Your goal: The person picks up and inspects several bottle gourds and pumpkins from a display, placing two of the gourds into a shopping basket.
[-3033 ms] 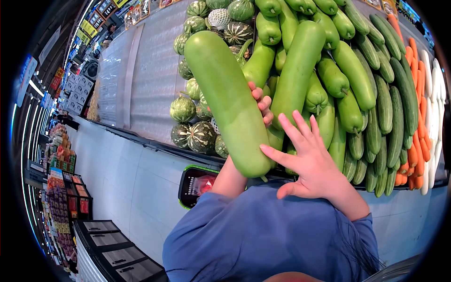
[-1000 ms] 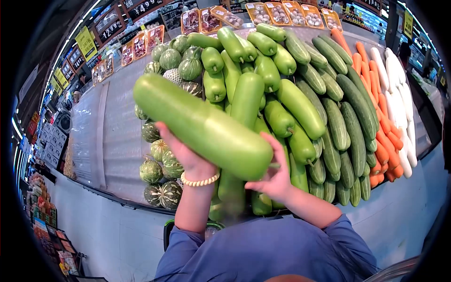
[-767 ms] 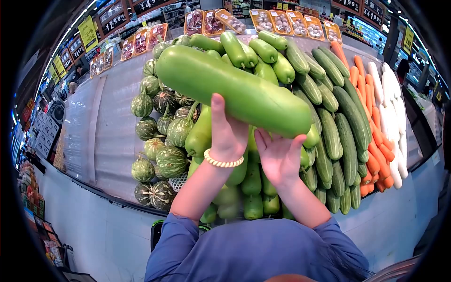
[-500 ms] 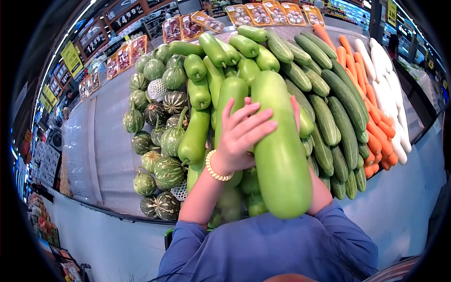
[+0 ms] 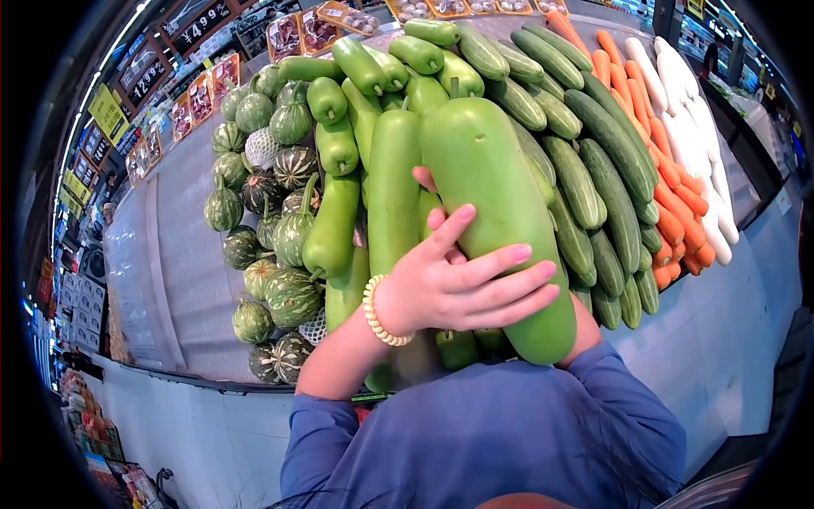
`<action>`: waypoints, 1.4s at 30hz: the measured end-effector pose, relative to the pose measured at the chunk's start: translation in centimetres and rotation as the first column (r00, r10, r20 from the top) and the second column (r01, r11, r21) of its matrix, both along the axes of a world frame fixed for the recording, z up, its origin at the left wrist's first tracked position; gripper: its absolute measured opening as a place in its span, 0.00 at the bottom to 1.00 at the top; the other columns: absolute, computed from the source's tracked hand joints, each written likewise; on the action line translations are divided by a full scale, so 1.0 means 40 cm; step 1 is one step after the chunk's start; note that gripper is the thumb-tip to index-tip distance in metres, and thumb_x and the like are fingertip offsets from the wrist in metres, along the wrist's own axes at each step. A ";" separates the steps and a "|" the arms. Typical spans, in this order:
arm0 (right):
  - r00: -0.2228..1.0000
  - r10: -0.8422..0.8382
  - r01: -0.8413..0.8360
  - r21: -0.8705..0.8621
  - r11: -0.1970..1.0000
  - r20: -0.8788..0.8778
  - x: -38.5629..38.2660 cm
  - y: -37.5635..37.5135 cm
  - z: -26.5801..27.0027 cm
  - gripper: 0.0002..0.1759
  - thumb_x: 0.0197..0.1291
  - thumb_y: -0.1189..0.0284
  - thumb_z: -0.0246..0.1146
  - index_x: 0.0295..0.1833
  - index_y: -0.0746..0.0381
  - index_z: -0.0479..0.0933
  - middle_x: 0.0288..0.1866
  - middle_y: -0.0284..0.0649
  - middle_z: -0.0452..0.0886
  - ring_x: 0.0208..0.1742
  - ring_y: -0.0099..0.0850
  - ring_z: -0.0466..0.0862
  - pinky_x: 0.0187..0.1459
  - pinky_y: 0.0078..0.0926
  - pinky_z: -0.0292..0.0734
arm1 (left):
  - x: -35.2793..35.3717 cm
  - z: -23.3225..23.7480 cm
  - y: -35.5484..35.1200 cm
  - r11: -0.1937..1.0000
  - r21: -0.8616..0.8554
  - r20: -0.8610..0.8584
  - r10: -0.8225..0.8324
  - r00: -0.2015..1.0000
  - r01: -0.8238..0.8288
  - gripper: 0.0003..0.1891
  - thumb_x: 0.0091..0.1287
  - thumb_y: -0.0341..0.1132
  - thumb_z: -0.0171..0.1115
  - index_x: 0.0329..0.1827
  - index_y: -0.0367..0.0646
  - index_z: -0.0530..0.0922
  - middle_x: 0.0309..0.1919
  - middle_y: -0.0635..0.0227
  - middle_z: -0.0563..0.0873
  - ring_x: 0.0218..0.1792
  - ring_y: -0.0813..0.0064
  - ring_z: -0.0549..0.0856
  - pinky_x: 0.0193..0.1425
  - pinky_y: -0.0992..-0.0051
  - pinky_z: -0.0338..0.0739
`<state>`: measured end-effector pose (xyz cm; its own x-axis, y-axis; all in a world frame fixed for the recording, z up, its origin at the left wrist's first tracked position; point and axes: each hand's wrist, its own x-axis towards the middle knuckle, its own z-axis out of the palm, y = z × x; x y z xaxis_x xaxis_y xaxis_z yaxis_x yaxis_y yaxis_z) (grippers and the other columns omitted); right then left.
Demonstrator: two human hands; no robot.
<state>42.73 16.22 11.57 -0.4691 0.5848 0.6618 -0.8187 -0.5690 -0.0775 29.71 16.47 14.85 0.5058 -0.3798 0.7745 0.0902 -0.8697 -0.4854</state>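
Observation:
A large smooth light-green gourd [image 5: 483,161] with a short stem stub is held up in front of me, leaning with its stem end away. Across its lower front lie the spread fingers of my left hand [image 5: 475,284], which wears a pale yellow coil band [image 5: 378,312]. My right hand [image 5: 425,178] is mostly hidden behind the gourd, supporting it from beneath; fingertips show at its left edge. Beside the held gourd, another long gourd [image 5: 394,182] rests on the pile. Smaller green gourds [image 5: 337,146] lie beyond and to the left.
Striped round squashes [image 5: 293,297] are heaped left of the gourds. Cucumbers [image 5: 610,195], carrots [image 5: 670,216] and white radishes [image 5: 691,127] line the right. Wrapped trays [image 5: 284,38] stand along the back, and a grey display surface [image 5: 195,254] extends left.
The gourd has turned so its stem end shows. My left hand has slid down and across its front, and my right fingertips now appear at its left edge. The view has shifted slightly.

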 end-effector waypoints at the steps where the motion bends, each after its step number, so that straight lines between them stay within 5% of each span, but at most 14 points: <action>1: 1.000 -0.018 0.018 0.004 1.000 0.009 0.002 -0.005 0.001 0.53 0.55 0.34 0.49 0.74 0.62 0.49 0.67 0.57 0.63 0.63 0.47 0.71 0.63 0.45 0.69 | -0.008 0.000 0.013 1.000 0.004 -0.002 0.012 1.000 -0.012 0.14 0.63 0.33 0.53 0.49 0.65 0.79 0.55 0.85 0.79 0.58 0.80 0.75 0.73 0.46 0.56; 6: 0.818 -0.501 0.536 -0.055 0.843 0.283 0.023 -0.046 -0.007 0.50 0.58 0.36 0.48 0.74 0.61 0.49 0.68 0.58 0.61 0.66 0.47 0.69 0.63 0.48 0.68 | -0.040 0.051 0.014 0.914 -0.305 -0.150 0.232 0.961 -0.268 0.25 0.59 0.31 0.57 0.60 0.69 0.74 0.61 0.78 0.76 0.65 0.71 0.70 0.74 0.43 0.43; 7: 0.659 -0.592 0.686 -0.048 0.726 0.465 0.037 -0.046 0.002 0.49 0.59 0.37 0.47 0.74 0.61 0.49 0.68 0.58 0.62 0.65 0.46 0.70 0.62 0.48 0.70 | -0.052 0.064 0.008 0.875 -0.347 -0.186 0.287 0.940 -0.337 0.31 0.56 0.30 0.59 0.65 0.69 0.70 0.68 0.70 0.68 0.69 0.65 0.65 0.73 0.42 0.41; 8: 0.720 -0.573 0.621 0.007 0.784 0.392 0.049 -0.037 0.051 0.46 0.60 0.39 0.47 0.73 0.62 0.52 0.64 0.58 0.67 0.59 0.46 0.76 0.56 0.44 0.76 | -0.066 0.066 0.010 0.852 -0.376 -0.136 0.338 0.931 -0.364 0.36 0.52 0.31 0.65 0.67 0.69 0.68 0.71 0.61 0.62 0.71 0.59 0.61 0.72 0.42 0.42; 11: 0.069 -0.723 0.796 0.398 0.456 0.688 0.169 0.060 0.192 0.36 0.58 0.51 0.56 0.65 0.65 0.63 0.50 0.49 0.78 0.45 0.38 0.82 0.47 0.33 0.80 | -0.212 0.092 -0.014 0.746 -0.528 -0.112 0.413 0.904 -0.406 0.44 0.42 0.33 0.75 0.68 0.53 0.66 0.71 0.54 0.60 0.72 0.53 0.58 0.72 0.43 0.44; 12: -0.146 -0.663 0.753 0.517 0.407 0.735 0.185 0.093 0.279 0.37 0.55 0.56 0.61 0.65 0.64 0.63 0.49 0.46 0.78 0.45 0.33 0.82 0.47 0.31 0.79 | -0.270 0.082 -0.017 0.718 -0.576 -0.075 0.431 0.899 -0.392 0.45 0.43 0.35 0.75 0.69 0.53 0.65 0.70 0.55 0.62 0.71 0.54 0.59 0.71 0.42 0.45; 13: -0.423 -0.723 0.607 0.763 0.221 0.546 0.174 0.138 0.365 0.39 0.51 0.57 0.65 0.66 0.63 0.62 0.48 0.45 0.78 0.45 0.31 0.81 0.46 0.30 0.79 | -0.324 0.076 -0.024 0.638 -0.596 -0.124 0.527 0.841 -0.487 0.43 0.44 0.35 0.74 0.68 0.50 0.66 0.69 0.55 0.63 0.70 0.54 0.61 0.71 0.42 0.46; 15: -0.751 -0.586 0.274 0.951 0.143 0.304 0.154 0.254 0.486 0.45 0.44 0.58 0.71 0.66 0.62 0.61 0.48 0.46 0.78 0.42 0.32 0.83 0.42 0.32 0.80 | -0.419 0.054 -0.044 0.455 -0.663 -0.190 0.666 0.721 -0.594 0.39 0.46 0.34 0.73 0.65 0.46 0.68 0.67 0.55 0.66 0.68 0.54 0.64 0.71 0.44 0.48; 17: -0.878 -0.475 -0.141 0.979 0.145 -0.056 0.182 0.476 0.538 0.49 0.36 0.54 0.71 0.66 0.60 0.62 0.50 0.49 0.79 0.43 0.36 0.83 0.44 0.33 0.80 | -0.496 0.009 -0.065 0.331 -0.754 -0.147 0.756 0.638 -0.567 0.34 0.48 0.32 0.71 0.62 0.43 0.70 0.64 0.55 0.70 0.65 0.54 0.68 0.71 0.48 0.51; 21: -0.914 -0.142 -0.406 0.847 0.342 -0.381 0.141 0.785 0.500 0.45 0.31 0.57 0.72 0.61 0.59 0.70 0.50 0.46 0.82 0.50 0.37 0.83 0.51 0.30 0.78 | -0.628 -0.088 -0.158 0.105 -0.800 -0.157 0.913 0.376 -0.590 0.28 0.51 0.26 0.66 0.58 0.37 0.72 0.60 0.52 0.74 0.60 0.53 0.73 0.69 0.58 0.57; 24: -0.898 -0.182 -0.436 0.756 0.488 -0.401 0.109 0.893 0.498 0.40 0.29 0.57 0.73 0.53 0.65 0.77 0.51 0.48 0.81 0.50 0.38 0.83 0.51 0.32 0.78 | -0.746 -0.160 -0.260 -0.135 -0.770 -0.276 0.952 0.135 -0.624 0.25 0.54 0.27 0.64 0.58 0.39 0.72 0.57 0.57 0.76 0.60 0.56 0.73 0.71 0.52 0.53; 30: -0.852 -0.201 -0.501 0.639 0.584 -0.484 0.020 0.966 0.469 0.32 0.35 0.62 0.75 0.52 0.59 0.80 0.55 0.40 0.81 0.55 0.37 0.81 0.53 0.38 0.77 | -0.835 -0.213 -0.391 -0.322 -0.705 -0.299 0.943 -0.147 -0.632 0.23 0.57 0.24 0.62 0.57 0.36 0.72 0.52 0.55 0.78 0.53 0.56 0.76 0.62 0.63 0.66; 36: -0.692 -0.343 -0.702 0.481 0.525 -0.636 0.036 1.010 0.453 0.29 0.42 0.61 0.69 0.52 0.63 0.79 0.54 0.45 0.81 0.53 0.38 0.82 0.52 0.35 0.78 | -0.794 -0.203 -0.409 -0.423 -0.695 -0.386 0.902 -0.194 -0.582 0.22 0.57 0.27 0.61 0.56 0.39 0.73 0.52 0.61 0.79 0.55 0.59 0.76 0.70 0.53 0.55; 42: -0.744 -0.466 -0.663 0.441 0.605 -0.478 0.105 1.068 0.470 0.44 0.45 0.53 0.68 0.66 0.63 0.65 0.60 0.48 0.75 0.56 0.43 0.79 0.57 0.37 0.75 | -0.799 -0.213 -0.429 -0.423 -0.748 -0.403 0.902 -0.156 -0.512 0.20 0.58 0.28 0.62 0.54 0.39 0.74 0.50 0.61 0.80 0.54 0.59 0.77 0.70 0.54 0.57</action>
